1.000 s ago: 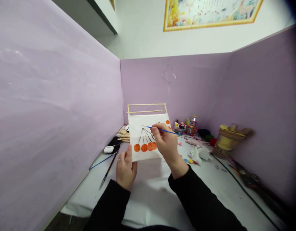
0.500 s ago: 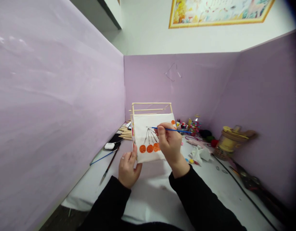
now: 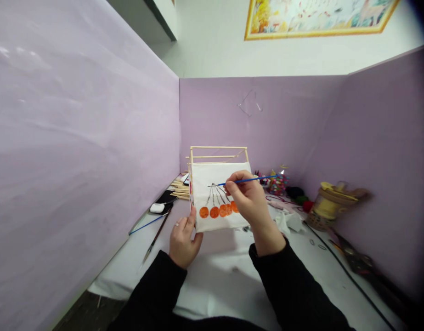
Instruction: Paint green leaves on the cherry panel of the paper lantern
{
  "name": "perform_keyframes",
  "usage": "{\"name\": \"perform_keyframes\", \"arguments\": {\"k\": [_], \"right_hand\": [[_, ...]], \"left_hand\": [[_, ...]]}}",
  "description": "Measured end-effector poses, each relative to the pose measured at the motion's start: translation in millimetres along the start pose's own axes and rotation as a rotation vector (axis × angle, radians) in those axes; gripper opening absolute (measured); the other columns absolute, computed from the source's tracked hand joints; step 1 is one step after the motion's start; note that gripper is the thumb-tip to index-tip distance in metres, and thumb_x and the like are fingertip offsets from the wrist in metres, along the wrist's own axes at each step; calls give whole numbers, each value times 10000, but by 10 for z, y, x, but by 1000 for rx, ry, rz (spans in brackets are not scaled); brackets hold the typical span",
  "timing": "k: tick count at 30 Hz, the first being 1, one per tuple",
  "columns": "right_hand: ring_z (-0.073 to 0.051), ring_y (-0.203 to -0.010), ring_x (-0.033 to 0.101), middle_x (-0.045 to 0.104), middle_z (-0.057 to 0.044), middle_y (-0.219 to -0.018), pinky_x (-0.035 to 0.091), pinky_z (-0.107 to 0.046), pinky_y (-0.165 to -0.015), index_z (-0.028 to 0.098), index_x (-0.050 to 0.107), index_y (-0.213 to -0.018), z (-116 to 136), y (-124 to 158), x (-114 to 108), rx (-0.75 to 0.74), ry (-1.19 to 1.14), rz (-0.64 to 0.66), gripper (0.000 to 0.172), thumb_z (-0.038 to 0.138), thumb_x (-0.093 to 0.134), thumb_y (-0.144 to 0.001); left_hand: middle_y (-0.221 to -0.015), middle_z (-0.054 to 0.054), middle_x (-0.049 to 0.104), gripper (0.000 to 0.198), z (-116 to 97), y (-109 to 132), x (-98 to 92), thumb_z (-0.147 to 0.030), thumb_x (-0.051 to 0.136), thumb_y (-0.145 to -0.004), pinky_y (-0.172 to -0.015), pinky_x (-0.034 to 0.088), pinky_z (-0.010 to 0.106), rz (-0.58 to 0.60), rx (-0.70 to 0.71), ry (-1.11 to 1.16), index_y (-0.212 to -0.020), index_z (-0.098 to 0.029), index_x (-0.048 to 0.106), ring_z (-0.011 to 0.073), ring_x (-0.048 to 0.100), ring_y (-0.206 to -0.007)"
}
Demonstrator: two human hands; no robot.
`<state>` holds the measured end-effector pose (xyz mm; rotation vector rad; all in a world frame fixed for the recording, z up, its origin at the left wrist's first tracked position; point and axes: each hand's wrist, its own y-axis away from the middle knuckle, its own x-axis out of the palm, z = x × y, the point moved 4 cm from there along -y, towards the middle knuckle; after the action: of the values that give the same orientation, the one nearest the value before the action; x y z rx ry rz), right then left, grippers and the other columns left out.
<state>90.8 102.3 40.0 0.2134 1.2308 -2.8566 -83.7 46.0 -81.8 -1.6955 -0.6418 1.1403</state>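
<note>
A box-shaped frame of thin wooden sticks (image 3: pixel 218 147) carries a white panel (image 3: pixel 212 172) facing me. On the panel are several orange discs (image 3: pixel 214 212) in a row, with dark lines fanning down toward them from one point. My left hand (image 3: pixel 184 240) grips the panel's lower left corner, thumb in front. My right hand (image 3: pixel 248 197) pinches a thin blue paintbrush (image 3: pixel 260 178), whose dark tip is at the top of the fanned lines; whether it touches the surface I cannot tell. That hand covers the panel's right part.
Left on the white-covered table are a brush with a dark handle (image 3: pixel 158 232), another blue brush (image 3: pixel 148 224), a white earphone case (image 3: pixel 157 208) and wooden sticks (image 3: pixel 180 188). At right stand a jar of colourful beads (image 3: pixel 279 184), crumpled tissue (image 3: pixel 290 221) and a yellow-brown container (image 3: pixel 325 207).
My right hand has shifted slightly right and turned, so the brush's rear end points higher. The tip stays near the top of the lines. My left hand keeps its place.
</note>
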Motion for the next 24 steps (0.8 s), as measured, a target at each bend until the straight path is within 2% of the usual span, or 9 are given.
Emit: {"name": "perform_keyframes", "arguments": {"k": [4, 11, 17, 24], "right_hand": [[-91, -558, 555, 565, 23, -660, 449, -208, -532, 187, 537, -792, 52, 21, 28, -65, 96, 16, 95, 264, 544, -846], [-97, -587, 571, 586, 9, -688, 449, -201, -557, 202, 551, -779, 173, 92, 60, -294, 369, -114, 125, 272, 522, -879], [-116, -616, 589, 613, -2, -707, 472, -231, -630, 208, 575, -794, 132, 102, 128, -338, 430, -111, 126, 265, 514, -888], [-117, -625, 600, 629, -6, -711, 481, -228, -634, 203, 581, -800, 158, 121, 164, -368, 414, -104, 114, 242, 519, -887]], "left_hand": [[-786, 46, 563, 652, 11, 5, 10, -223, 510, -862, -682, 482, 309, 13, 0, 29, -1467, -161, 276, 197, 559, -720], [-787, 47, 564, 658, 7, 7, 14, -224, 518, -865, -676, 486, 315, 25, -9, 30, -1470, -174, 263, 199, 556, -712], [-786, 53, 565, 628, 22, 25, 31, -231, 488, -870, -692, 491, 323, 37, -19, 33, -1461, -160, 288, 202, 562, -724], [-796, 55, 575, 652, 20, 22, 19, -227, 498, -864, -682, 490, 319, 32, -16, 53, -1472, -174, 267, 206, 565, -732]]}}
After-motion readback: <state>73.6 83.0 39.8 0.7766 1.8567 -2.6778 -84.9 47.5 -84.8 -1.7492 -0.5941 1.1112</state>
